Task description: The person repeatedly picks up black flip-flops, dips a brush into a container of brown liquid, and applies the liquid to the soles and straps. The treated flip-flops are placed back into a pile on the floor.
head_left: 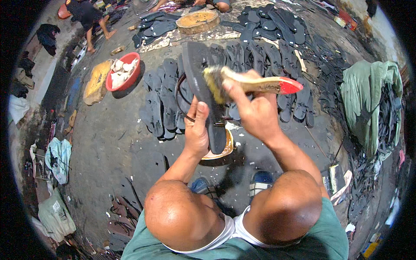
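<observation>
My left hand point(197, 132) is closed round the lower part of a black flip-flop point(199, 71), which stands tilted on edge in front of my knees with its strap toward the left. In my right hand point(260, 115) is a brush point(264, 83) with a pale wooden handle and a red end. Its yellowish bristles, smeared by motion, are against or very close to the flip-flop's right face; contact cannot be made out for certain. Below the flip-flop, partly hidden by it, a yellow-rimmed bowl point(229, 145) sits on the floor.
Rows of black flip-flops point(158, 99) lie beyond my hands. Farther off are a round wooden block point(198, 21) and more black footwear point(271, 24). A red basin point(125, 82) with whitish pieces is at left, a green sack point(362, 99) at right. Another person point(89, 26) stands at far left.
</observation>
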### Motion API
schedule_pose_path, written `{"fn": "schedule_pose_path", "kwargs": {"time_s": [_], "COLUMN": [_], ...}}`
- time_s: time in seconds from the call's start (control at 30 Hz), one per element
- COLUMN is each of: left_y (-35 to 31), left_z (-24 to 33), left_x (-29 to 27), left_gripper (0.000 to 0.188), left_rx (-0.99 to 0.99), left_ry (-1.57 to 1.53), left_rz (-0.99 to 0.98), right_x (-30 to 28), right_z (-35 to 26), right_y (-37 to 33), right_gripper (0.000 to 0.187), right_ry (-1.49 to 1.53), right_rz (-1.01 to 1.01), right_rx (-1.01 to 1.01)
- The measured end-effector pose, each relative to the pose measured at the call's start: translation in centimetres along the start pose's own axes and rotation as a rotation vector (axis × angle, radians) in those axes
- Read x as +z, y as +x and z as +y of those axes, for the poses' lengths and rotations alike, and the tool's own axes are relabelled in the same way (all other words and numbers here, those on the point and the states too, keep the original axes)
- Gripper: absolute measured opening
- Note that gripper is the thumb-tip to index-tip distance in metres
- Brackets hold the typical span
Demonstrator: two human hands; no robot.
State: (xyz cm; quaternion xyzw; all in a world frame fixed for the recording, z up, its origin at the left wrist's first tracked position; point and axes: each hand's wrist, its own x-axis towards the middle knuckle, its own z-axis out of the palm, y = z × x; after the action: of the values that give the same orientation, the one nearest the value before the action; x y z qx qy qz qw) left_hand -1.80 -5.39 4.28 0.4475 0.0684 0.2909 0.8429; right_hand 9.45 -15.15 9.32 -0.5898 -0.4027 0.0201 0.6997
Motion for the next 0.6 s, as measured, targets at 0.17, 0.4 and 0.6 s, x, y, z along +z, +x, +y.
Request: {"fn": "schedule_pose_path", "kwargs": {"time_s": [0.17,0.4,0.6], "left_y": [-0.1,-0.7,0.2], "left_z": [-1.6,1.0,1.2], "left_x": [-1.2,-1.9,-1.4], "left_gripper": [0.047,0.059,0.062], "left_rx": [-0.093,-0.231,-0.24], "left_ry": [0.264,-0.05,-0.148], "left_rz": [-0.044,-0.124,0.029], "right_x": [-0.3,-3.5,-1.4], "right_z": [-0.1,1.0,2.9], "right_y": [2.0,2.7,0.9], "right_gripper": [0.017,0.014,0.017], "right_ry": [-0.073,-0.12,-0.098], "right_rz": [0.12,-0.148,-0.238], "right_rx": [-0.271,-0.274,-0.203]}}
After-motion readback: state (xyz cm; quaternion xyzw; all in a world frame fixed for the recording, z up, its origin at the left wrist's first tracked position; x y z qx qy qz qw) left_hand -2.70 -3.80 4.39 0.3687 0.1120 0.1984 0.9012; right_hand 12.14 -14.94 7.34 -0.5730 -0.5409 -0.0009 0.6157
